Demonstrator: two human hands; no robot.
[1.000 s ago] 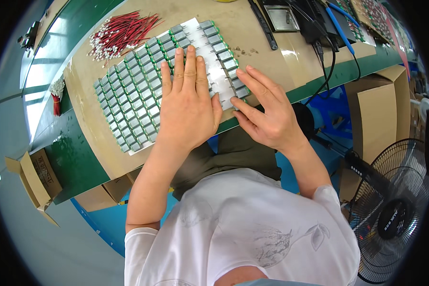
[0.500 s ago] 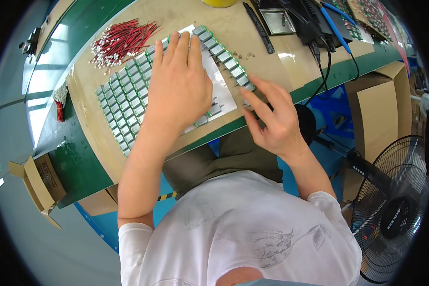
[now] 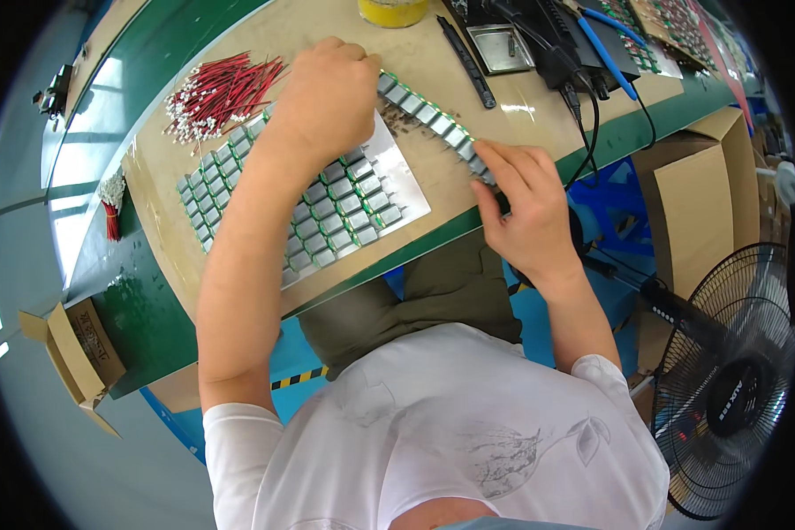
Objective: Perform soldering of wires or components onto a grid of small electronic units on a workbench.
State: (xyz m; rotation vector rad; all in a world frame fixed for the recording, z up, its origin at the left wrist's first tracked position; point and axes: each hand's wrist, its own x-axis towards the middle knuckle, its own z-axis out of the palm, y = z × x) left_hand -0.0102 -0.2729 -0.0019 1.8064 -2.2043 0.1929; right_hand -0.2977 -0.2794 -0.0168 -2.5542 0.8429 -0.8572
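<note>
- The right hand (image 3: pixel 530 199) is nearly closed, pinching the lower end of a narrow strip (image 3: pixel 443 125) between thumb and fingers; the strip is a single row of grey blocks with green edging, and it runs slantwise up toward the left hand (image 3: pixel 334 99);
- the left hand is bent over at the strip's upper end, its fingers curled; its fingertips are mostly hidden, so I cannot tell how firmly it grips;
- the strip lies to the right of a larger panel (image 3: pixel 327 216) of similar blocks, apart from it; whether it is lifted or resting cannot be told;
- the panel lies on a white sheet (image 3: pixel 406 177) on the bench (image 3: pixel 146 309), partly covered by the left forearm; dark crumbs (image 3: pixel 424 131) lie beside the strip;
- a heap of red wires (image 3: pixel 225 93) with white ends lies beyond the panel, to the left; a yellow tub (image 3: pixel 393 11) stands at the far side, near a black pen-like tool (image 3: pixel 466 62) and a square metal tray (image 3: pixel 503 49).
</note>
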